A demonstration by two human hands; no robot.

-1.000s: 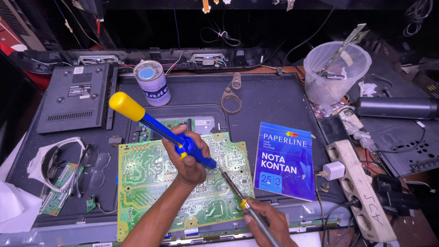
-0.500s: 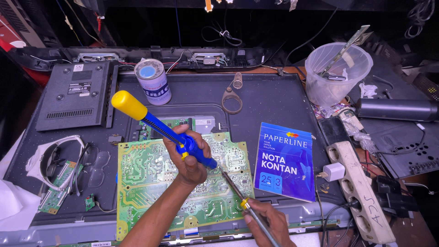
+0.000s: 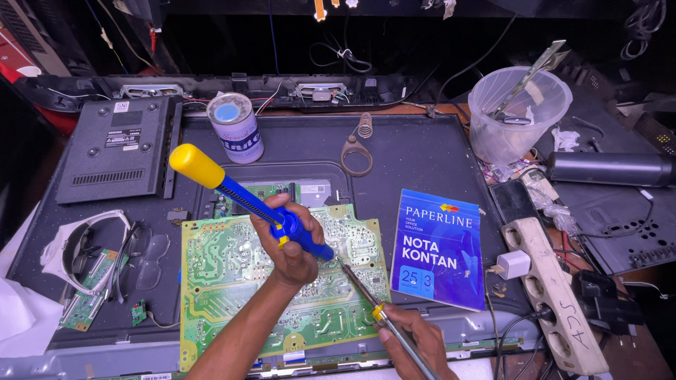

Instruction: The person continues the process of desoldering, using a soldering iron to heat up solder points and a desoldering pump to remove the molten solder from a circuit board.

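Note:
My left hand (image 3: 287, 248) grips a blue solder sucker (image 3: 243, 197) with a yellow plunger knob, its tip down on a large green circuit board (image 3: 225, 281). My right hand (image 3: 414, 339) holds a soldering iron (image 3: 366, 294) by its yellow collar. The iron's metal tip meets the board right beside the sucker's nozzle. The board lies solder side up on the dark back of a flat screen (image 3: 422, 155).
A blue receipt booklet (image 3: 440, 246) lies right of the board. A white power strip (image 3: 553, 292) with a plug sits further right. Behind are a tin can (image 3: 236, 127), a coil iron stand (image 3: 358, 151), a clear plastic cup (image 3: 517, 116) and a black box (image 3: 116, 148).
Both hands stay on the same spot of the board. The solder sucker's knob has shifted very slightly; nothing else moved.

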